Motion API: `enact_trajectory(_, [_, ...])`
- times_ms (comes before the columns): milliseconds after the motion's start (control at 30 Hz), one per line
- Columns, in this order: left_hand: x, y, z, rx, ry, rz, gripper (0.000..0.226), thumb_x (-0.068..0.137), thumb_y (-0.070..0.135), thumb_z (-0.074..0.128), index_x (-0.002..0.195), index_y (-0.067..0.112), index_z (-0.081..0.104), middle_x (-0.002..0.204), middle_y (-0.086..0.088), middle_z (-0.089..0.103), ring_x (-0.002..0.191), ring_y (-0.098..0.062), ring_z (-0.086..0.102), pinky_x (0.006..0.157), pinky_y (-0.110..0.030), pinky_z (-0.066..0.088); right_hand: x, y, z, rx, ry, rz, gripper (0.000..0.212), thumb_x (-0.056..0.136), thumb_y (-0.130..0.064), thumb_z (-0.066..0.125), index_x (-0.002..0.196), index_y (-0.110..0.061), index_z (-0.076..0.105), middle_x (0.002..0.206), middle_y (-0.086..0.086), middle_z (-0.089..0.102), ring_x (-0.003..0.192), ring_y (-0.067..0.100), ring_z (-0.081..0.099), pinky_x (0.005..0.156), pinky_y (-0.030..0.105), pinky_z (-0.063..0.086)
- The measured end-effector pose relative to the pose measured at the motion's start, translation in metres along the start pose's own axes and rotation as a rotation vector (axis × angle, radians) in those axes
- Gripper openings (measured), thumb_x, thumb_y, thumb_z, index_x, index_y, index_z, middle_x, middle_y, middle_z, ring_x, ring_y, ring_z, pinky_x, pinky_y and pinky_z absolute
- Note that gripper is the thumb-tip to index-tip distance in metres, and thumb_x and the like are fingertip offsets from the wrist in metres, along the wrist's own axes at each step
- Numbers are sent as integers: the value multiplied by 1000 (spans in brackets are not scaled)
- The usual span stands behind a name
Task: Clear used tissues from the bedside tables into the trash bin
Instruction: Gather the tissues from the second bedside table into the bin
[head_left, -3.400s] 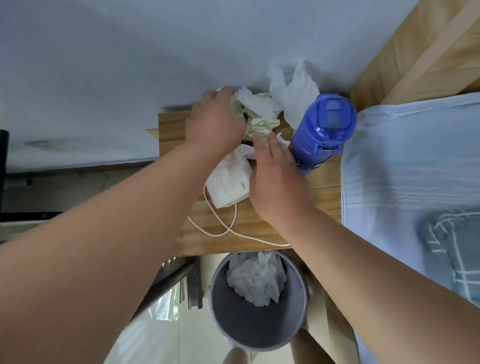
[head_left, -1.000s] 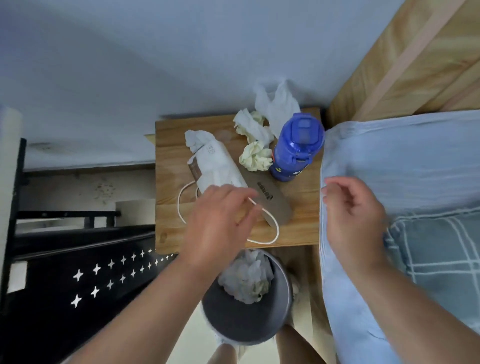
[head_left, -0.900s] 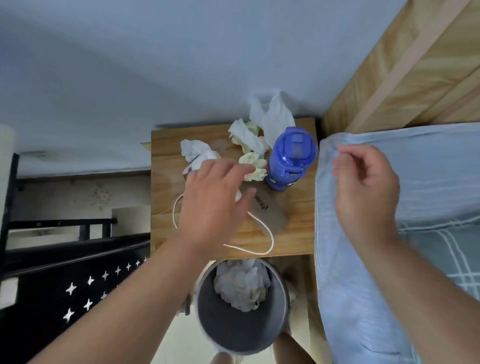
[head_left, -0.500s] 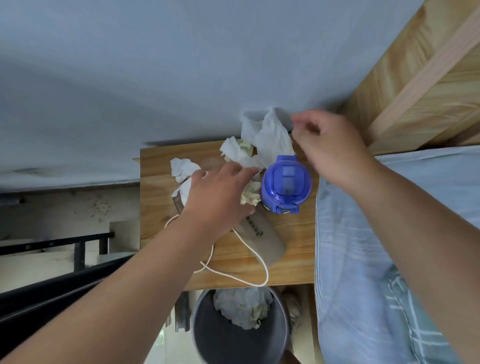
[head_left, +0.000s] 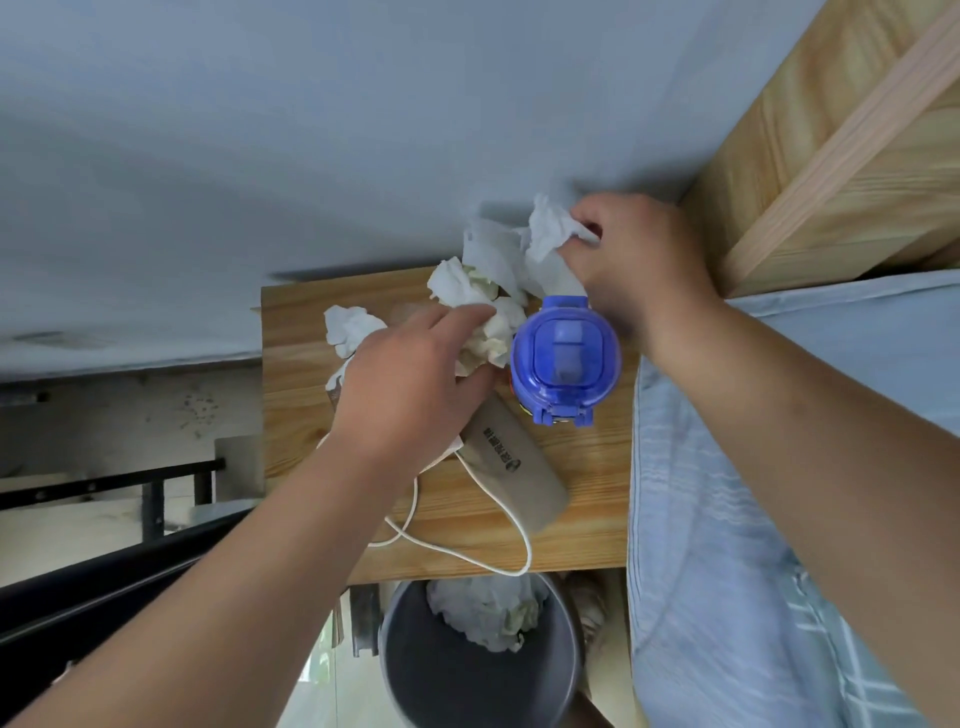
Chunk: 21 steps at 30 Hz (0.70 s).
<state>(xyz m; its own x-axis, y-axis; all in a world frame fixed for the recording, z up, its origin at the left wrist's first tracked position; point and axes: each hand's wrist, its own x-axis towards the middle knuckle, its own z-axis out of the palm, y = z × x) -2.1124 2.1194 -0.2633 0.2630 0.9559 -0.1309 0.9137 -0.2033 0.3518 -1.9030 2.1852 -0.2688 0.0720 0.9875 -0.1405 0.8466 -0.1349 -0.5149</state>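
— Since the bin (head_left: 480, 670) is sitting right under the table's (head_left: 582, 540) front edge, is she just dropping tissues in?

— Seems so. Her left hand (head_left: 410, 395) is pinching a crumpled tissue (head_left: 491, 338) beside the blue bottle (head_left: 565, 356); farther back, her right hand (head_left: 639, 270) is gripping the white one (head_left: 545, 239). The pouch's (head_left: 514, 467) print is too blurry.

Trash bin (head_left: 483, 691) cut off at btm edge — left hand (head_left: 410, 395) hides pouch top.

R hand (head_left: 631, 270) pinching white tissue (head_left: 545, 244); L hand (head_left: 410, 384) on yellowish wad (head_left: 491, 338) by blue bottle (head_left: 563, 356)
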Motion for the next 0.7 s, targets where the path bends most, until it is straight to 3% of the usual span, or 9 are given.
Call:
enact_trajectory(100, [-3, 2, -9, -107, 78, -68, 52, 92, 42, 71, 142, 36, 61, 132, 8, 68, 104, -21, 69, 73, -30, 43, -12, -4, -22, 42, 126, -41, 26, 97, -24, 61, 78, -8, 60, 69, 9, 55, 69, 29, 47, 58, 37, 18])
enact_trajectory(233, [-13, 4, -28, -369, 210, -213, 42, 94, 54, 68, 134, 45, 61, 115, 24, 65, 93, 3, 57, 74, -24, 43, -39, -20, -60, 164, 210, -101, 37, 98, -21, 62, 71, 0, 49, 61, 12, 39, 61, 24, 31, 58, 40, 20])
enact_trajectory(333, [-30, 7, -41, -628, 281, -322, 44, 92, 62, 67, 131, 43, 62, 113, 21, 70, 96, -3, 67, 74, -20, 48, -66, -34, -90, 168, 304, -114, 34, 95, -24, 62, 74, 1, 53, 63, 14, 42, 61, 28, 36, 54, 35, 27])
enact_trajectory(433, [-63, 16, -54, -786, 321, -364, 45, 90, 63, 67, 131, 44, 63, 113, 13, 75, 83, -11, 72, 70, -21, 58, -104, -43, -119, 262, 410, -87, 39, 94, -37, 63, 76, -3, 54, 64, 11, 48, 55, 21, 40, 48, 26, 32])
enact_trajectory(500, [-94, 20, -54, -887, 327, -365, 38, 88, 61, 68, 124, 51, 64, 108, 14, 76, 86, -7, 74, 75, -24, 63, -140, -46, -126, 331, 380, -30, 43, 96, -49, 63, 84, -8, 63, 65, 9, 62, 61, 29, 60, 59, 46, 50])
enact_trajectory(567, [-130, 21, -45, -945, 290, -393, 34, 89, 62, 71, 122, 57, 64, 109, 16, 77, 94, -8, 76, 77, -32, 65, -186, -45, -120, 436, 337, 10, 41, 96, -56, 64, 96, -16, 72, 76, 10, 71, 72, 37, 68, 66, 57, 55])
enact_trajectory(633, [-168, 17, -27, -978, 237, -422, 36, 86, 67, 70, 121, 62, 64, 112, 20, 77, 98, -4, 76, 77, -25, 63, -234, -47, -100, 500, 316, 29, 17, 97, -46, 67, 101, -31, 75, 81, -5, 77, 72, 20, 73, 70, 43, 60])
enact_trajectory(700, [-207, 5, -3, -914, 159, -433, 43, 85, 76, 63, 126, 61, 64, 114, 25, 76, 104, 1, 73, 81, -17, 59, -276, -49, -68, 481, 250, 48, 6, 95, -36, 67, 96, -34, 72, 76, -17, 72, 65, 2, 66, 64, 10, 49])
